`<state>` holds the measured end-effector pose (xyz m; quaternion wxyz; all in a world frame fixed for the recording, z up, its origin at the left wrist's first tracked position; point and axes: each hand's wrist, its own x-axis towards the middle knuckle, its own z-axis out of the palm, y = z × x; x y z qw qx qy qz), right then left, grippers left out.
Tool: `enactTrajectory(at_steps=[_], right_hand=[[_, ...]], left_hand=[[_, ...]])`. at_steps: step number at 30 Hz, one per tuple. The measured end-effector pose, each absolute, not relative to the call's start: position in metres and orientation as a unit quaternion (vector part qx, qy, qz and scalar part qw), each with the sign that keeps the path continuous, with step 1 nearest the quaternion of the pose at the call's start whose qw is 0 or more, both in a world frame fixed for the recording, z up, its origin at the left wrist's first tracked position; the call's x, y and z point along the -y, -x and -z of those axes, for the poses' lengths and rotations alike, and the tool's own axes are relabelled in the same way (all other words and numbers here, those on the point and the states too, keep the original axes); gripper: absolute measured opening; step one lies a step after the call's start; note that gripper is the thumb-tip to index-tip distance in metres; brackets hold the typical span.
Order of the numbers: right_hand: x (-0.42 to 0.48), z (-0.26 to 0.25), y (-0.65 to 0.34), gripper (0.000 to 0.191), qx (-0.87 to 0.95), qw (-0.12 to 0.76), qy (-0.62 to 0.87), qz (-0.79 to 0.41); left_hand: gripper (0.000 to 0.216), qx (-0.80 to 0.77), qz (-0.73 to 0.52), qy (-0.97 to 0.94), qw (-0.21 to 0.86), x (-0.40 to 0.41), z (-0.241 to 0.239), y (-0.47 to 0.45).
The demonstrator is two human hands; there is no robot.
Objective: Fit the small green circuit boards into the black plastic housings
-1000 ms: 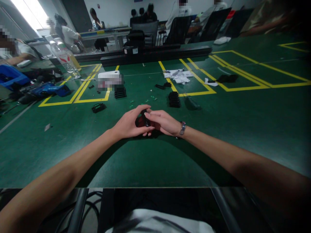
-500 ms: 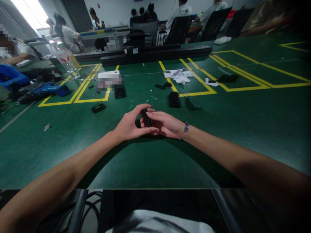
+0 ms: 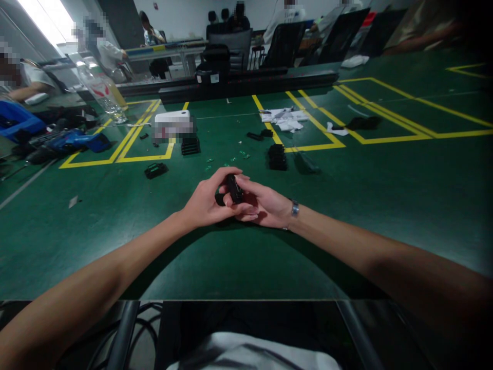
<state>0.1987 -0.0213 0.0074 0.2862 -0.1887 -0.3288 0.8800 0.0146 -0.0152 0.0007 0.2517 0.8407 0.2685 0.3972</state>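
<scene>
Both my hands meet over the middle of the green table. My left hand curls round a small black part, with the thumb on top of it. My right hand holds the same part from the right, palm turned partly up, fingers wrapped under it. A watch sits on my right wrist. The part's underside is hidden by my fingers.
Beyond my hands lie a black stack of parts, another black stack, a small black piece, a white box, white papers, a plastic bottle and blue tools. Other people sit at the far edge.
My right hand has rolled palm-up and the black part now stands more upright between both hands. The hands stay in the same spot on the table.
</scene>
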Motion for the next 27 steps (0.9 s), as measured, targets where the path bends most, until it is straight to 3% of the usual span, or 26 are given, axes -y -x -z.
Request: enactTrajectory(at_steps=[6,13,27], right_hand=[[0.0210,-0.0042,-0.1975,0.026,0.351,0.285,0.156,-0.878],[0.0204,-0.0028,-0.1961,0.025,0.376,0.294,0.160,-0.864],[0.0205,-0.0023,-0.1936,0.029,0.376,0.289,0.185,-0.861]], left_hand=[[0.070,-0.266,-0.397,-0.835,0.272,0.0141,0.0000,-0.0167],[0.086,-0.260,-0.378,-0.830,0.317,0.0110,0.0031,-0.0177],[0.070,-0.292,-0.381,-0.846,0.231,0.0136,0.0031,-0.0159]])
